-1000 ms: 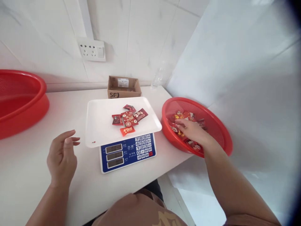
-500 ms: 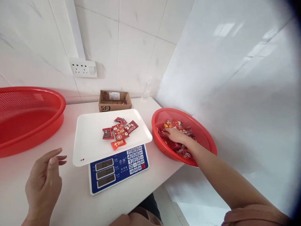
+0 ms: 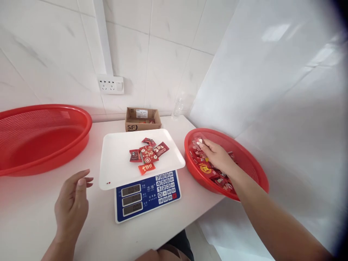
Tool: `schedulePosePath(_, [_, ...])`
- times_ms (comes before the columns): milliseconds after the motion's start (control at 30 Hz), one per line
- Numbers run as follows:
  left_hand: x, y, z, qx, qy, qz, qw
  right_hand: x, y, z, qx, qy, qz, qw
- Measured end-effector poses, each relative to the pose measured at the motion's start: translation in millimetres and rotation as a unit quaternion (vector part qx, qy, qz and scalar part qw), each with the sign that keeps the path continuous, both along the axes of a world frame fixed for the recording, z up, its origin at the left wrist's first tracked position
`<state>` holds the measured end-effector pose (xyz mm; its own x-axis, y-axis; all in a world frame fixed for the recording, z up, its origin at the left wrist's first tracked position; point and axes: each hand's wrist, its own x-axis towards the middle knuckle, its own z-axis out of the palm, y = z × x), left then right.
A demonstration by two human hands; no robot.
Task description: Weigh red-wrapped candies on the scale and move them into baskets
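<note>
Over the red basket [image 3: 254, 170] on the right, my right hand [image 3: 217, 156] pinches a small red-and-white candy packet [image 3: 199, 141] between thumb and fingers. Beneath it lie several wrapped snacks [image 3: 208, 169], partly covered by the hand and forearm. My left hand [image 3: 73, 201] hovers to the left of the scale with its fingers loosely apart and nothing in them. On the white scale tray [image 3: 116, 148] several red packets [image 3: 149, 155] are grouped right of centre. Below the tray shows the blue scale panel [image 3: 148, 197], its top display reading about 0.048.
Another red basket [image 3: 87, 127] stands at the left. Behind the tray is a cardboard box [image 3: 143, 126] with some packets inside. A clear plastic bottle [image 3: 178, 108] stands near the wall corner. A socket [image 3: 111, 84] is on the tiled wall.
My right hand has lifted from among the snacks with a packet in its fingers. My left hand keeps its pose. The whole view has shifted, moving the scene rightward.
</note>
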<state>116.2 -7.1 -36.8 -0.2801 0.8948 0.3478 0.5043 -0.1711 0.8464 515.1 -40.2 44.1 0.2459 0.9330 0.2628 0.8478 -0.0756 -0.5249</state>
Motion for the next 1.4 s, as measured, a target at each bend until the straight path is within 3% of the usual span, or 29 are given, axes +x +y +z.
schedulePosePath(167, [1, -2, 2.5, -0.001, 0.008, -0.006, 1.000, -68, -2, 0.4, -0.007, 0.015, 0.146, 0.989])
schedulePosePath(333, [1, -3, 3.1, -0.005, -0.012, -0.002, 1.000, -96, 9, -18.2, 0.030, -0.025, 0.178, 0.983])
schedulePosePath(600, [1, -5, 2.2, 0.010, -0.027, -0.003, 1.000, -62, -30, -25.9, 0.070, -0.038, 0.051, 0.995])
schedulePosePath(733, [3, -6, 1.4, 0.028, -0.032, -0.020, 0.999, -43, -48, -38.6, -0.018, -0.070, -0.018, 0.997])
schedulePosePath(867, [3, -6, -0.9, 0.031, -0.031, -0.030, 0.999, -42, -51, -44.8, -0.099, -0.109, -0.067, 0.987])
schedulePosePath(1400, [5, -4, -2.1, 0.016, -0.028, -0.032, 0.999, -55, -47, -40.0, -0.155, -0.176, -0.100, 0.967])
